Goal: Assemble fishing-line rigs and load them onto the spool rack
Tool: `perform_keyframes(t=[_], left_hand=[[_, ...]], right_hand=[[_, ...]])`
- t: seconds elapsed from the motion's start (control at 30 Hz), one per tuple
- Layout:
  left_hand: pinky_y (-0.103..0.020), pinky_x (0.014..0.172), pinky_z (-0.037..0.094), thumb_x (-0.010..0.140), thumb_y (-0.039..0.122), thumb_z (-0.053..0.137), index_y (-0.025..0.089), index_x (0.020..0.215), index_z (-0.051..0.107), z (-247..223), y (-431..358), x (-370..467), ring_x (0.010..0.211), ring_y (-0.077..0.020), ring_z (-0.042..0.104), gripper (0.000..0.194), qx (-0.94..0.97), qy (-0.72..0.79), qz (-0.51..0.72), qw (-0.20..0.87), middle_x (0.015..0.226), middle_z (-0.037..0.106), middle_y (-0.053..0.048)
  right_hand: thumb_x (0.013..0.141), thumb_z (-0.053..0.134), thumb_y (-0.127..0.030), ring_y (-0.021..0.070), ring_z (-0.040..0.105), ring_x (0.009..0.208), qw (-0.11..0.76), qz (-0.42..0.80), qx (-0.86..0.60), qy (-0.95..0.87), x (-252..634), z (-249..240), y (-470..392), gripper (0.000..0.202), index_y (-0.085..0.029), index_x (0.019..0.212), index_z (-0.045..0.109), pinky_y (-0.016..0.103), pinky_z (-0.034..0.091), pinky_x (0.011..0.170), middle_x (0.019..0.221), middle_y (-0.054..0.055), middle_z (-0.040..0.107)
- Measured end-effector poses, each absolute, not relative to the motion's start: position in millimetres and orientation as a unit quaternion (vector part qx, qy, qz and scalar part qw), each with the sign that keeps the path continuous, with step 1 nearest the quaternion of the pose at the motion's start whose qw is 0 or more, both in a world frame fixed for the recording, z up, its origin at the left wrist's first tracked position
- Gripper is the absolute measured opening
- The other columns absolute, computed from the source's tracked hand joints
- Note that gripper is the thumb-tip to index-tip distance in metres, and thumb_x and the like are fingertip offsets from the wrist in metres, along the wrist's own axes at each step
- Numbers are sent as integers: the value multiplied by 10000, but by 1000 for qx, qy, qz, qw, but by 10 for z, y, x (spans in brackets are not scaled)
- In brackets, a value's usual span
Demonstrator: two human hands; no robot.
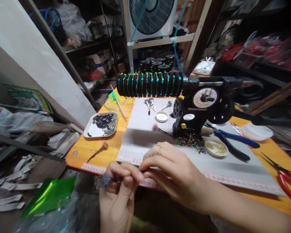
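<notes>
In front of the table's near edge, my left hand (121, 194) is closed in a pinch, with a grey-tipped bundle (104, 180) sticking out at its left side. My right hand (172, 168) meets it fingertip to fingertip, thumb and forefinger pressed together. Whatever small dark piece lies between the fingertips is mostly hidden. Beige tape (152, 152) wraps one finger of the right hand. Beyond the hands, an orange-tipped bundle (103, 147) lies on the wood and another orange-tipped bundle (157, 128) on the white sheet (140, 129).
A white tray (86, 130) holds black and silver small parts. A black winding device (201, 103) carries black rings with green line. Right of it are a dish of gold bits (217, 155), blue-handled pliers (232, 139), red-handled scissors (285, 181) and scattered coloured beads (190, 144).
</notes>
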State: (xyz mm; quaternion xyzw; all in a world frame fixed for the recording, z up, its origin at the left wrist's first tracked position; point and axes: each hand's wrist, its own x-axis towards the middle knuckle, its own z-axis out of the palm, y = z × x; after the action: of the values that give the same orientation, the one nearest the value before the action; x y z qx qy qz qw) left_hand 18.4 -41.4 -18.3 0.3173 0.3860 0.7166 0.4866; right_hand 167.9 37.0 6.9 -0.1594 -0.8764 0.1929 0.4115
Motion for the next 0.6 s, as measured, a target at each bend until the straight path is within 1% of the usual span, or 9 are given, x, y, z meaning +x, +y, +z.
perform_keyframes(t=[0.07, 0.1, 0.23, 0.3, 0.37, 0.43, 0.5, 0.6], left_hand=[[-154, 523, 401, 859, 251, 722, 239, 788, 646, -175, -427, 187, 496, -70, 481, 104, 315, 360, 711, 515, 597, 621, 33], [-161, 521, 388, 860, 243, 719, 236, 792, 635, -178, -428, 186, 489, -74, 470, 108, 317, 359, 712, 514, 566, 598, 36], [-192, 527, 364, 843, 230, 730, 213, 761, 617, -197, -397, 125, 494, -84, 448, 141, 340, 407, 688, 495, 563, 574, 26], [-203, 524, 365, 845, 265, 729, 219, 850, 664, -186, -381, 70, 504, -98, 456, 80, 361, 459, 632, 510, 573, 589, 17], [-216, 518, 368, 855, 317, 713, 213, 887, 709, -153, -373, 19, 519, -116, 473, 109, 405, 510, 549, 524, 582, 607, -3], [-237, 524, 373, 876, 368, 675, 197, 790, 737, -106, -376, -21, 542, -137, 496, 201, 476, 523, 494, 507, 592, 615, -31], [-255, 534, 377, 901, 397, 629, 193, 667, 722, -62, -390, -51, 544, -147, 509, 324, 546, 490, 491, 470, 582, 610, -48], [-262, 553, 406, 956, 383, 541, 221, 743, 726, -30, -431, -78, 571, -161, 547, 326, 619, 406, 503, 446, 609, 637, -49]], right_hand=[[1007, 507, -186, 163, 590, 763, 395, 129, -149, -897, 1690, 87, 366, 150, -148, 936, 632, 331, 446, 759, 853, 56, 703], [1009, 501, -186, 170, 603, 789, 389, 89, -143, -906, 1708, 101, 368, 158, -143, 946, 639, 348, 447, 801, 879, 60, 716], [989, 491, -136, 216, 619, 988, 410, -57, -136, -900, 1837, 172, 404, 178, -125, 1036, 662, 399, 428, 951, 1012, 83, 752], [973, 525, -150, 216, 606, 1040, 422, -108, -121, -892, 1893, 195, 429, 162, -161, 1026, 678, 407, 415, 996, 1023, 59, 757], [948, 605, -203, 192, 613, 979, 422, -160, -100, -887, 1921, 195, 456, 107, -233, 986, 701, 376, 427, 998, 964, 4, 759], [902, 696, -253, 174, 610, 882, 424, -187, -104, -880, 1923, 176, 496, 66, -294, 950, 712, 341, 452, 962, 874, -26, 735], [868, 743, -252, 171, 594, 870, 450, -180, -133, -865, 1913, 154, 563, 105, -323, 936, 705, 331, 463, 938, 858, -19, 696], [870, 729, -186, 203, 559, 949, 494, -174, -195, -829, 1909, 165, 707, 149, -312, 939, 690, 361, 462, 903, 908, 18, 634]])
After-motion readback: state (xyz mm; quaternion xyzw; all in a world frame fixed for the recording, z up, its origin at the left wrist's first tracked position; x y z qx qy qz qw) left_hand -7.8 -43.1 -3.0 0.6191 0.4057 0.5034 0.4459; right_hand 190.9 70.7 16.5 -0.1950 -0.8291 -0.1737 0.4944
